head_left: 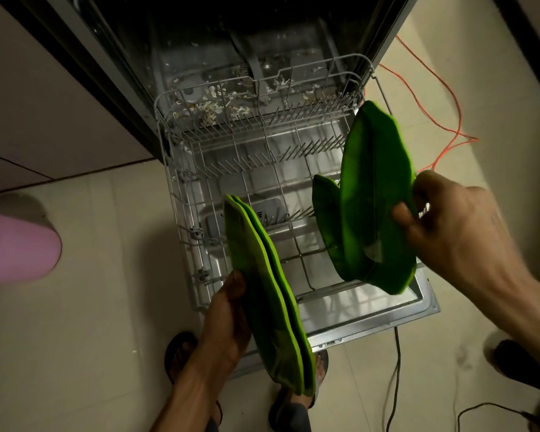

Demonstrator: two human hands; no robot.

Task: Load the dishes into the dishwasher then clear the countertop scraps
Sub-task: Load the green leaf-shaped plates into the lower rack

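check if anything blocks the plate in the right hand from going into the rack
Nothing visible blocks it. The right hand holds a green plate above the lower rack; another green plate already stands beside it, with free tines further back.

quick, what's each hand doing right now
Left hand: holding a stack of green plates.
Right hand: holding one green plate over the rack.

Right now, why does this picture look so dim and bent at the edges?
Head view: dim light, dark dishwasher interior; wide lens bows the rack and floor lines; the right hand and its green plate are motion-blurred; the left hand looks sharper.
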